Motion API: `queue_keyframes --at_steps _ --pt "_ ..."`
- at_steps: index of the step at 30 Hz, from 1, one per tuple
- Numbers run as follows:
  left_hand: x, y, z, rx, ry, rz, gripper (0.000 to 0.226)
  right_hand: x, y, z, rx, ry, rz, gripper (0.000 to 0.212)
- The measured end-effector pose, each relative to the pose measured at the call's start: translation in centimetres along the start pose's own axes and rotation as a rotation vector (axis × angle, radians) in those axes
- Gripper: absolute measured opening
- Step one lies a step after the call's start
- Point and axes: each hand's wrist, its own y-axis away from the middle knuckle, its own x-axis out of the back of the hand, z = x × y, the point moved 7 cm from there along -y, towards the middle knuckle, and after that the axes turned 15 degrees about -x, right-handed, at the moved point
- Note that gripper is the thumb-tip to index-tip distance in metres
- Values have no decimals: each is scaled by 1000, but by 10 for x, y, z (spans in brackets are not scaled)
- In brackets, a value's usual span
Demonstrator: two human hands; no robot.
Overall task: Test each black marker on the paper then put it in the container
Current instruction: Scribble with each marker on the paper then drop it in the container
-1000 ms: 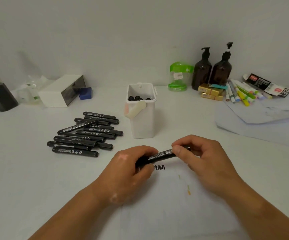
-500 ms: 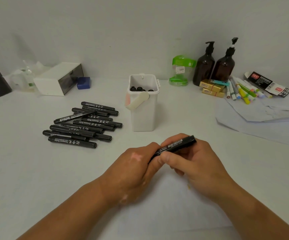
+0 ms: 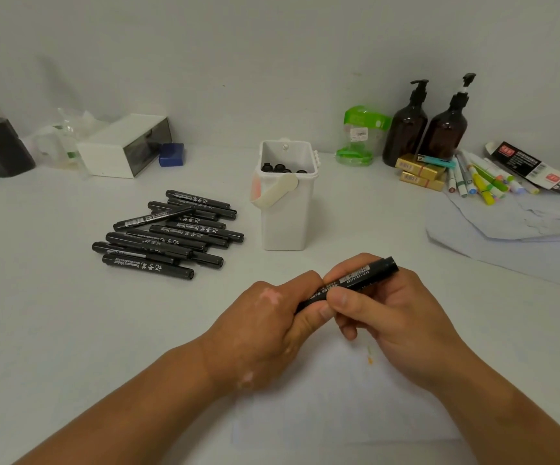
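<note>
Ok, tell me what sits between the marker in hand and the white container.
Nothing visible. Left hand and right hand grip the marker; only bare table separates it from the open-topped container. The marker pile lies aside, left.

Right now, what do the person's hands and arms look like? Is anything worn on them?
Both are bare. The left hand and the right hand show no gloves or rings. Both forearms run to the picture's lower edge with no sleeve, watch or bracelet in view.

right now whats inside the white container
Round black ends of a few markers show through the open top of the white container. Its opaque wall covers their bodies and the bottom, so the full count is hidden.
</note>
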Motion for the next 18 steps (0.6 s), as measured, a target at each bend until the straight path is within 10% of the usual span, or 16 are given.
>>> queue_keyframes --at_steps 18 --pt "-7 11 -41 168 -280 -90 66 40 -4 10 -144 -128 295 25"
